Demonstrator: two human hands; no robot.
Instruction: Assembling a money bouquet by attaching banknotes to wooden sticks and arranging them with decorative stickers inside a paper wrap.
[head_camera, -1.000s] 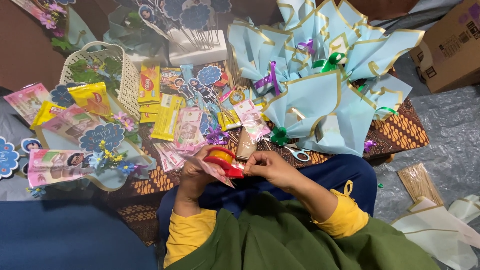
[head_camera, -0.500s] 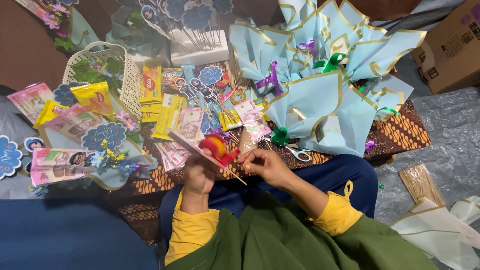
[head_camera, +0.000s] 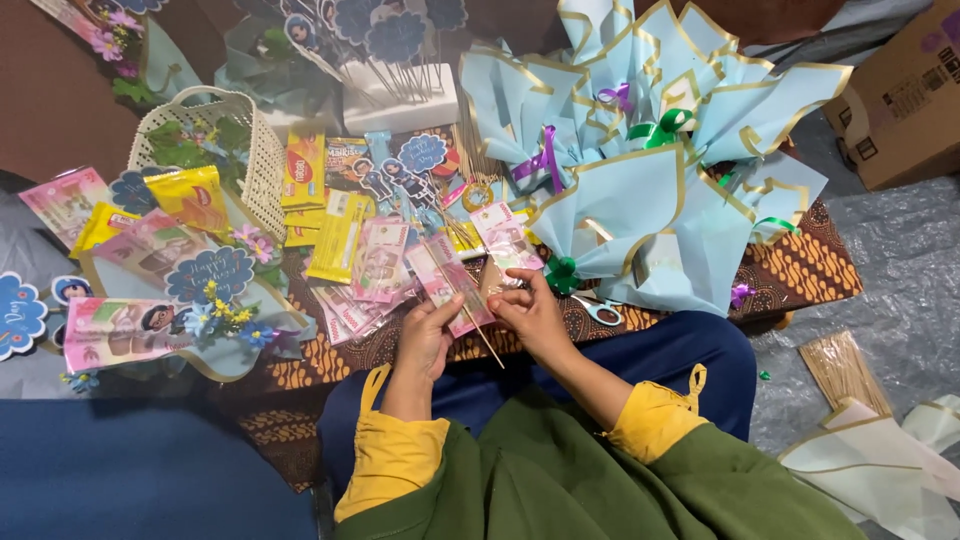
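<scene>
My left hand (head_camera: 425, 338) and my right hand (head_camera: 533, 312) hold up a pink banknote in a clear sleeve (head_camera: 448, 282) fixed to a thin wooden stick (head_camera: 484, 339). The left fingers pinch the sleeve's lower left edge. The right fingers grip its right side, near the stick. Both hands hover over a low table with a brown batik cloth (head_camera: 790, 268). More pink sleeved banknotes (head_camera: 372, 268) lie just beyond the left hand. A pair of scissors (head_camera: 600, 311) rests right of my right hand.
Light blue paper bouquets with gold edges and ribbons (head_camera: 640, 190) fill the table's right. Yellow snack packets (head_camera: 325, 215), a white basket (head_camera: 255, 150), a finished bouquet (head_camera: 170, 290), a white block of picks (head_camera: 400, 95), a cardboard box (head_camera: 910, 95) and a bundle of sticks (head_camera: 845, 370) surround me.
A red item that was between my hands is gone from view. The hands have lifted the pink sleeved note on its stick upright and spread it flat.
</scene>
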